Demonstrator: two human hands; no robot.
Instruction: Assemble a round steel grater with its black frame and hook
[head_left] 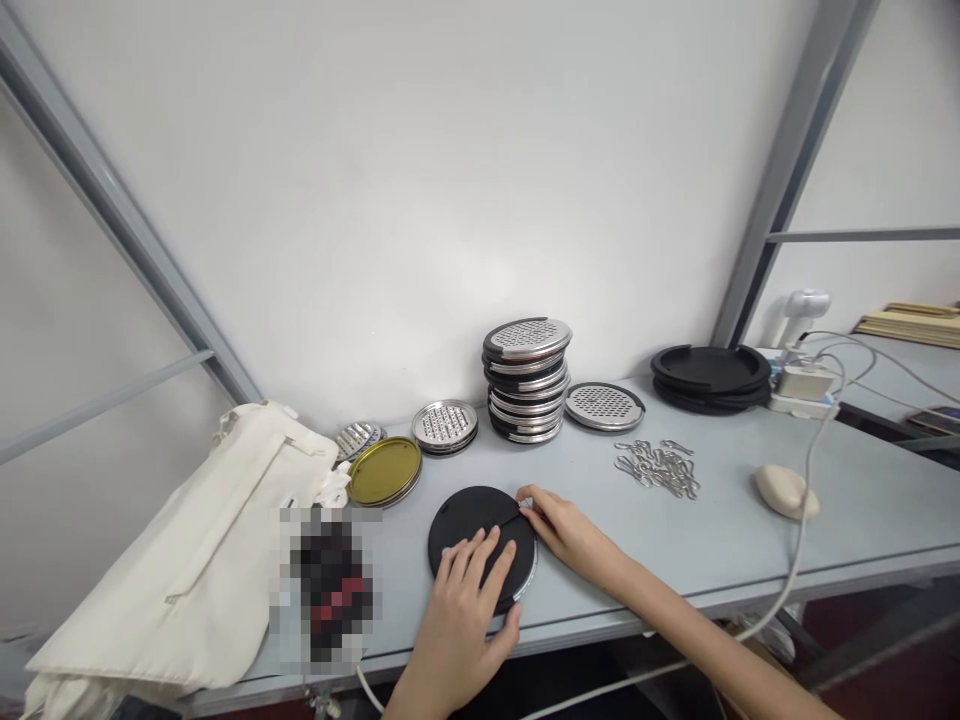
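A round black disc [459,515] with a silvery lower rim lies near the front of the table. My left hand [469,590] rests on it with fingers spread across the top, the thumb by the near edge. At the disc's right edge, the fingertips of my right hand [559,525] are pinched together. A thin dark line runs from the disc's middle toward them. Whatever is between those fingers is too small and covered to make out. Several silver metal clips [660,468] lie in a loose pile to the right.
Behind stand a stack of grater discs [529,385], a single grater disc [604,406], more graters [445,424] and a gold lid [385,470]. Black round trays [711,375] sit back right, near a white cable [807,490] and a cream mouse-shaped object [784,490]. A white bag [187,560] lies left.
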